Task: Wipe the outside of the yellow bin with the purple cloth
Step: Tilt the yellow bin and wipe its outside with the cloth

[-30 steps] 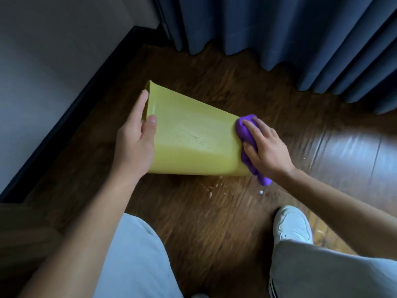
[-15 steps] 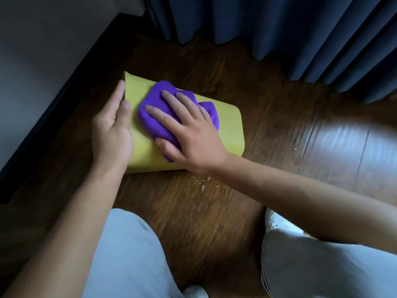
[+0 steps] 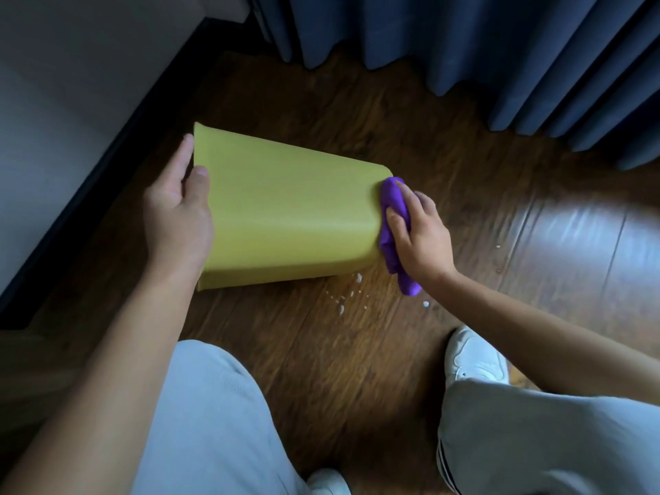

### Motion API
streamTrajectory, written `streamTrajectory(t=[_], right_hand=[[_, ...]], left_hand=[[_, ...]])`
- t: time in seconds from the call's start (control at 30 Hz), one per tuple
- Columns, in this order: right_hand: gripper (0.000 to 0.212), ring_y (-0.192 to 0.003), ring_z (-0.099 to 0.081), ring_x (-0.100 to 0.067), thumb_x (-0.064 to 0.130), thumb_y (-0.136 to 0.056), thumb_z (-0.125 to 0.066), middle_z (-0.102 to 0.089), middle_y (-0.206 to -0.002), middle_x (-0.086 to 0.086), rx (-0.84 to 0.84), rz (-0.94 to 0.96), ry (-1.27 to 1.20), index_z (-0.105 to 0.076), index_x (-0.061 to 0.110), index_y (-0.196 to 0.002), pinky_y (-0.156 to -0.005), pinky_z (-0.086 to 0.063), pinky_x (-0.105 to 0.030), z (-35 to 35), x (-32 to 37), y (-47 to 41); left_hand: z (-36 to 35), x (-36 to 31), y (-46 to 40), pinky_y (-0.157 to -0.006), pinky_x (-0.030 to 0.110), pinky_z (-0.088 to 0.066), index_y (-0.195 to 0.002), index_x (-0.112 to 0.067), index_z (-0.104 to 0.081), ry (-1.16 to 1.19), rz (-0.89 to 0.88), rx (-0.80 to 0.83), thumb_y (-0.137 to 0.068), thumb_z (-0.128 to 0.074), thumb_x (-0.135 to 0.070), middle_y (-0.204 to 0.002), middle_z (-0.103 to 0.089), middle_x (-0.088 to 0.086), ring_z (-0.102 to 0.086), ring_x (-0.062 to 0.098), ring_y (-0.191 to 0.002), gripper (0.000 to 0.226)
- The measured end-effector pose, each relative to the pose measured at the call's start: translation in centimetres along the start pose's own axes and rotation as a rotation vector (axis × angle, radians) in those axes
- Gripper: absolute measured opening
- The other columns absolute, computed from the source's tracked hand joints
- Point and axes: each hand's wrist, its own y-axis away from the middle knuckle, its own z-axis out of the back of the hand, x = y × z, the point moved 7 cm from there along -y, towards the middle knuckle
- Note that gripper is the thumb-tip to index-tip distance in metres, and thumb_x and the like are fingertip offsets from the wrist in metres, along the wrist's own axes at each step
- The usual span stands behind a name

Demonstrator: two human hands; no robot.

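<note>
The yellow bin (image 3: 285, 209) lies on its side on the wooden floor, its open rim to the left and its narrower base to the right. My left hand (image 3: 176, 216) grips the rim end, thumb on the upper face and fingers over the edge. My right hand (image 3: 419, 237) presses the purple cloth (image 3: 393, 216) against the bin's base end. The cloth hangs down past my wrist toward the floor.
Small white crumbs (image 3: 344, 298) lie scattered on the floor (image 3: 357, 351) just below the bin's base. A wall with dark skirting (image 3: 107, 166) runs along the left. Blue curtains (image 3: 464, 48) hang at the back. My knees and white shoes (image 3: 471, 355) are in the foreground.
My right hand has swept the cloth from the bin's upper face near the rim across to the base end at the right. My left hand keeps its grip on the rim.
</note>
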Motion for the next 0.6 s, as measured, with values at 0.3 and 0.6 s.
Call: streamTrajectory(t=[0.3,0.6], right_hand=[[0.048,-0.130,-0.054,-0.022,0.040,-0.100,-0.057,-0.052,-0.147,0.001,-0.090,0.000,-0.041,-0.051,0.035,-0.148,-0.103,-0.047,-0.039,3.8,1.1,-4.0],[0.052,-0.127,-0.056,-0.033,0.045,-0.101,-0.053,-0.052,-0.147,-0.005,0.051,0.045,0.121,-0.045,0.033,-0.151,-0.101,-0.050,-0.043,1.9,2.3,-3.1]], left_hand=[[0.4,-0.5,1.1,-0.073,0.003,-0.046,-0.150,-0.033,-0.048,-0.107,-0.033,0.000,-0.106,-0.050,-0.022,-0.105,-0.065,-0.028,-0.061,-0.014,-0.076,0.045],[0.5,-0.5,0.4,-0.086,0.001,-0.045,-0.148,-0.034,-0.049,-0.128,-0.062,0.035,-0.106,-0.051,-0.026,-0.132,-0.062,-0.018,-0.061,-0.013,-0.107,0.043]])
